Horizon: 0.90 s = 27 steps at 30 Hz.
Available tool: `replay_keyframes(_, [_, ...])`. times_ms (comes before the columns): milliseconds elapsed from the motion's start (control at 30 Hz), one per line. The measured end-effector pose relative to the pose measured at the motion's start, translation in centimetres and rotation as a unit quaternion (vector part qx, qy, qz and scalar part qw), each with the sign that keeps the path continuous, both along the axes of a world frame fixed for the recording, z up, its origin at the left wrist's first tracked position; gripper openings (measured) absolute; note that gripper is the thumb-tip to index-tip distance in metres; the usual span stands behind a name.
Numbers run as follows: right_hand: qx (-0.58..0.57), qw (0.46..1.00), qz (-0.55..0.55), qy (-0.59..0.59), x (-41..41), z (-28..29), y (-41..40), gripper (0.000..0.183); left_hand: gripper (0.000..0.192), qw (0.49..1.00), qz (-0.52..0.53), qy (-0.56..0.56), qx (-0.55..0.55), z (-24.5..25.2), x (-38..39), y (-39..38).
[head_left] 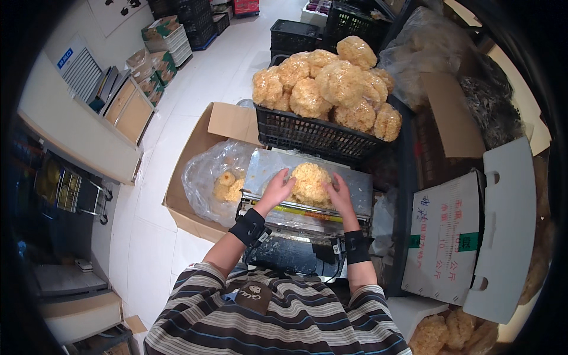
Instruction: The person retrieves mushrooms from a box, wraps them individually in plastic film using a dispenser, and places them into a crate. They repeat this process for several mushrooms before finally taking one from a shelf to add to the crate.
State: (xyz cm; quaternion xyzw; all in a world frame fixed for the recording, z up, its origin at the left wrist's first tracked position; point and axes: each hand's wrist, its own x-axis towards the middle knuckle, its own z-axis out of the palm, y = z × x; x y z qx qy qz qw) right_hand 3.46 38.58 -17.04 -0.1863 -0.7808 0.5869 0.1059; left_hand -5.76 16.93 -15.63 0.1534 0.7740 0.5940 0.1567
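A pale yellow, ruffled clump of what looks like dried snow fungus (pixel 310 182) lies on the metal top (pixel 357 182) of a film-wrapping machine. My left hand (pixel 277 190) is against its left side, thumb and fingertips at the edge. On the other side my right hand (pixel 341 195) presses its thumb to the clump, so the two hands hold it between them. Whether film lies under the clump is hard to see. Just below runs the machine's roller bar with a yellow strip (pixel 306 212). Black bands with small devices circle both wrists.
Behind the machine, a black plastic crate (pixel 319 133) is heaped with film-wrapped clumps. To the left, an open cardboard box (pixel 199 222) holds a clear plastic bag (pixel 199 177) with more clumps. A white carton (pixel 443 239) bearing writing stands at right, near loose clumps (pixel 457 330).
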Motion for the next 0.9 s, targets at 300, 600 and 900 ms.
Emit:
replay_keyframes(300, [-0.083,0.98,-0.144,0.107,7.1,0.4,0.1,0.019,0.01,0.999,0.007,0.033,0.017,0.6,3.3,-8.8])
replay_keyframes(600, [-0.175,0.937,-0.301,-0.02,18.7,-0.9,-4.0,0.027,0.014,0.99,-0.026,-0.136,0.041,-4.7,8.7,-17.2])
replay_keyframes(900, [-0.264,0.928,-0.223,-0.137,19.3,-3.6,-6.7,0.028,0.038,0.88,0.058,-0.464,0.076,-3.8,10.6,-16.0])
